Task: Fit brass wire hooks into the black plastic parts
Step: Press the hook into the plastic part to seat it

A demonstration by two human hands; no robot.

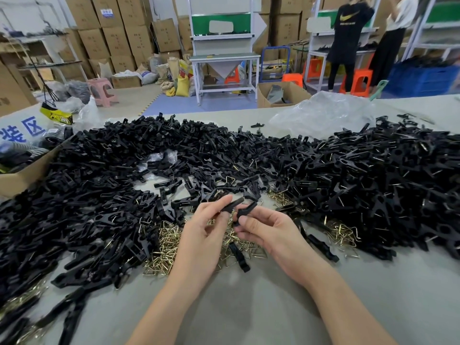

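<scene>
Left of the heap of bent brass wire hooks [163, 247]: mound of flat black plastic parts [82, 185], close for grabbing | over the heap: left hand [204, 227] pinches a slim black plastic piece [232, 204], tip out | right hand [271, 232], fingers curled, grips a second black piece [245, 211] angled toward the first, likely aligning | no hook visibly held

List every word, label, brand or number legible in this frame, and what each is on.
"装区", in blue, on the white sign at far left; cut off at its left edge.
Yellow-and-black label beside it: lettering too blurred to read.
Blue sticker on a cardboard box, top left: too small.
Black shirt, background: yellow swoosh logo; text beneath too small.
</scene>
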